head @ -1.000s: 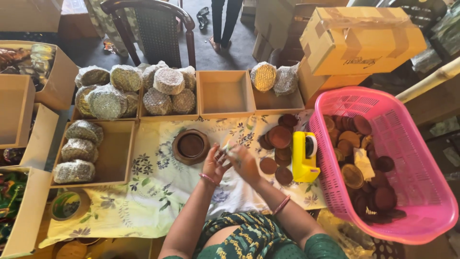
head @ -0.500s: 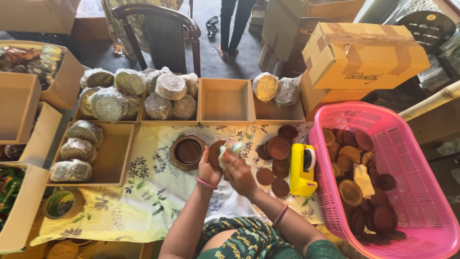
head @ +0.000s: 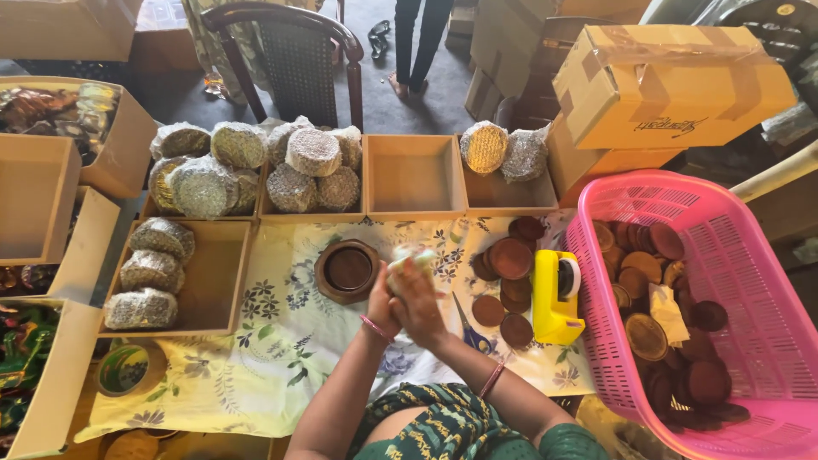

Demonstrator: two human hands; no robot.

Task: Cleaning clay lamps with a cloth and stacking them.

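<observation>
My left hand (head: 383,300) and my right hand (head: 423,307) are pressed together over the flowered cloth (head: 273,341), both closed around a small pale wrapped bundle (head: 409,258) that sticks out above the fingers. Just left of the hands lies a round dark wooden dish (head: 348,269). To the right are several loose brown wooden discs (head: 509,255), blue-handled scissors (head: 471,336) and a yellow tape dispenser (head: 554,298).
A pink plastic basket (head: 750,281) with several brown discs stands at right. Wooden trays at the back hold bubble-wrapped rounds (head: 313,152); one tray (head: 409,177) is bare. More wrapped rounds (head: 149,271) sit in a left tray. A tape roll (head: 128,368), cardboard boxes (head: 673,81), a chair (head: 294,60) and a person's legs (head: 417,43) surround.
My hands have come together and lifted slightly toward the dish, closing around the pale bundle. The view has shifted a little.
</observation>
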